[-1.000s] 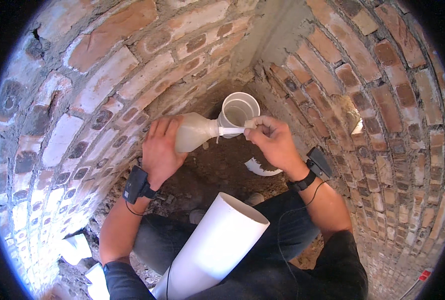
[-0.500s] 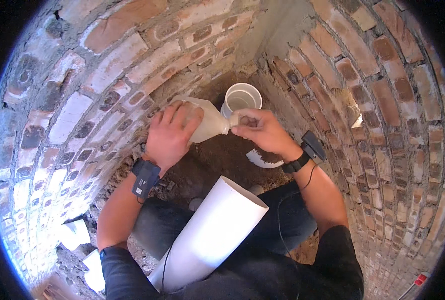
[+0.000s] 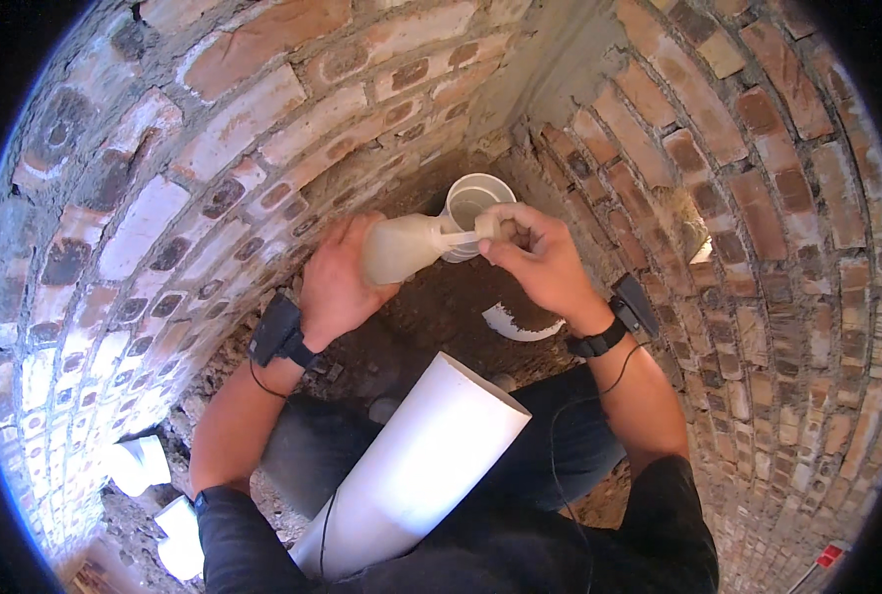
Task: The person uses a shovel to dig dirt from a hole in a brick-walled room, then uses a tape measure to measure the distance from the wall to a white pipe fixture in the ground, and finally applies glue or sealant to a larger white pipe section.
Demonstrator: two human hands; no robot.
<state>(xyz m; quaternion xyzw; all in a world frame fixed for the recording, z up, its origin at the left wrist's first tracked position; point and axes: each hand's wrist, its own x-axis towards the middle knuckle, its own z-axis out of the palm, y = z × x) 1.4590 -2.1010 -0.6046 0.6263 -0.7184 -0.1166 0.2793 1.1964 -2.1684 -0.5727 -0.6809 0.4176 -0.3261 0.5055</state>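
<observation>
My left hand (image 3: 342, 272) is wrapped round a cloudy plastic bottle (image 3: 399, 249), tilted with its neck toward the right. In a pinch, my right hand (image 3: 535, 252) grips a pale bottle cap (image 3: 486, 229). A thin pale stem spans between the cap and the bottle's neck; whether it belongs to the cap I cannot tell. Just behind the cap stands an open white pipe socket (image 3: 482, 185), rising from the dirt. A thick white pipe (image 3: 426, 455) leans diagonally across my lap, its open end toward my hands.
Brick walls (image 3: 253, 119) close in on both sides and meet in a far corner. A curved white pipe piece (image 3: 512, 329) lies on the dirt floor (image 3: 441, 317). White pieces (image 3: 139, 465) sit at the lower left. Thin cables hang along my arms.
The cap has come away from the bottle's neck, and a thin stem now shows between them. My right hand has shifted slightly right; my left hand has rolled the bottle.
</observation>
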